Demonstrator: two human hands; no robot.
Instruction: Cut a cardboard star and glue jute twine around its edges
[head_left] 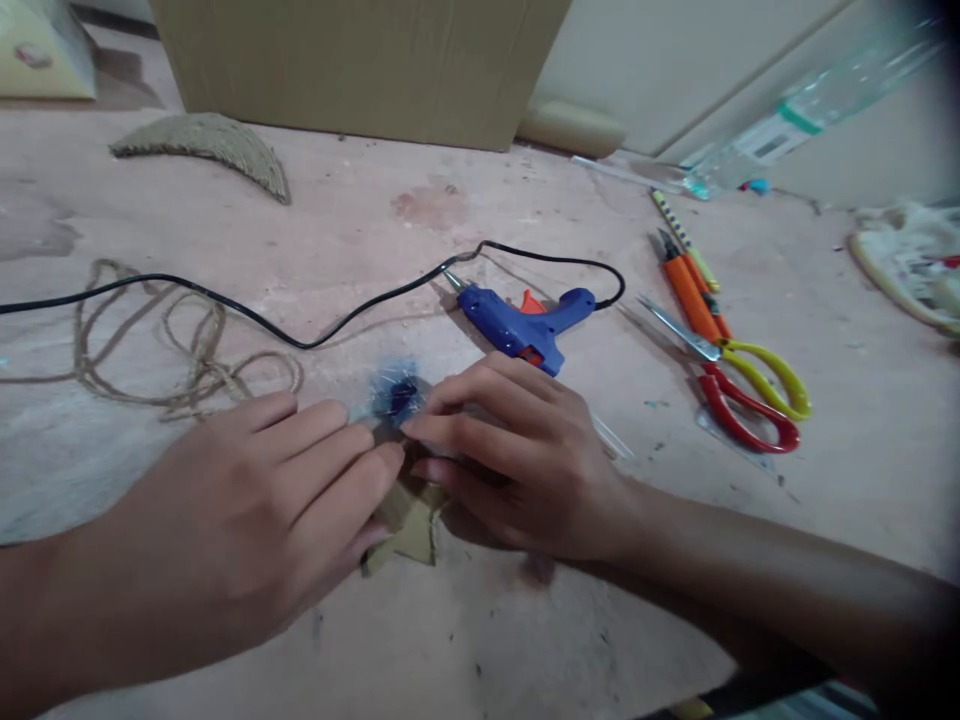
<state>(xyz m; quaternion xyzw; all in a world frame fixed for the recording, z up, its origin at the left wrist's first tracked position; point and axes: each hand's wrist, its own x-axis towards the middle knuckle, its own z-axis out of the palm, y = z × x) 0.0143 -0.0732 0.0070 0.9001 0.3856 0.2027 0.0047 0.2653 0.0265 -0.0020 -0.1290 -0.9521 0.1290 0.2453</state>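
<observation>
Both hands meet over a small piece of cardboard (411, 530) with pointed corners, like a star, partly hidden beneath the fingers. My left hand (277, 500) lies across its left side, fingers together and thumb under them, gripping it. My right hand (517, 450) pinches at its upper right edge with bent fingers. Just beyond the fingertips is a dark blue patch (401, 395) with thin pale strands over it. A blue glue gun (517, 325) with an orange trigger lies on its side past my right hand. Loops of twine (199, 350) lie beyond my left hand.
A black cable (300, 345) runs across the table to the glue gun. Scissors (739, 390) and an orange cutter (686, 290) lie at right. A twine-covered crescent (202, 145) sits at back left, near a cardboard box (360, 70). A plastic bottle (795, 120) is at far right.
</observation>
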